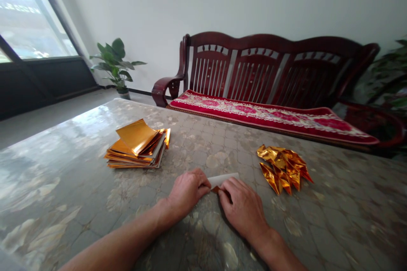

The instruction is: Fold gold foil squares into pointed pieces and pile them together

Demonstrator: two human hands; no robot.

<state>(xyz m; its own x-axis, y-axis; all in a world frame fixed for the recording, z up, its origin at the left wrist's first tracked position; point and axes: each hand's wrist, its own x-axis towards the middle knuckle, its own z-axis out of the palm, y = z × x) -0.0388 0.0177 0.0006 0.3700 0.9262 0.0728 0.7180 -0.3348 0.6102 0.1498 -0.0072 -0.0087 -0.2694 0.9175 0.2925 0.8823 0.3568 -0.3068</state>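
Between my two hands is a sheet of gold foil paper (pixel 225 179), its pale back showing and a bit of gold visible at the near edge. My left hand (pixel 190 188) pinches the sheet's left end, fingers closed. At the right part of the sheet, my right hand (pixel 241 203) is curled with its thumb and fingers on the paper. Left of my hands lies an uneven stack of gold foil sheets (pixel 136 148). Off to the right sits a small pile of folded gold foil pieces (pixel 284 167), pointed at their ends.
The table (pixel 197 148) has a floral, tile-patterned cover. Beyond its far edge stands a dark red wooden bench (pixel 260 67) with a red floral cushion (pixel 254 110). A potted plant (pixel 117 65) stands near the window at left; more leaves show at far right.
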